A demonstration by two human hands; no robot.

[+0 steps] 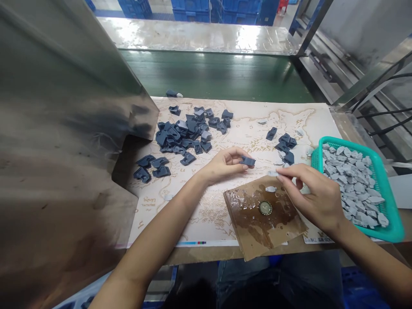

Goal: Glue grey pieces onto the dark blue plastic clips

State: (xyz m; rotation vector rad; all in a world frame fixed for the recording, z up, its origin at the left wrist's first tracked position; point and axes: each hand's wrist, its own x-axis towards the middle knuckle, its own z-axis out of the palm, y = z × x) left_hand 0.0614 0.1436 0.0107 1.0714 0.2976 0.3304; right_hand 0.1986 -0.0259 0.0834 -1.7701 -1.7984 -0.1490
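In my left hand (228,164) a small dark blue-grey plastic part (247,161) is pinched between thumb and fingers, above the printed sheet. Thumb and forefinger of my right hand (310,193) grip a small light-grey piece (273,173), just over the far edge of a wet brown cardboard (257,231). On that cardboard lie a round bottle cap (265,208) with something pale in it and another light-grey piece (271,189). A pile of dark parts (180,133) lies beyond my left hand, and a smaller cluster of dark parts (286,143) sits beyond my right.
A green basket (394,214) full of light-grey pieces (350,184) stands at the right. A large metal housing (64,128) rises at the left. Past the map-printed sheet (199,206) runs a green conveyor belt (212,75), with blue crates (193,8) behind it.
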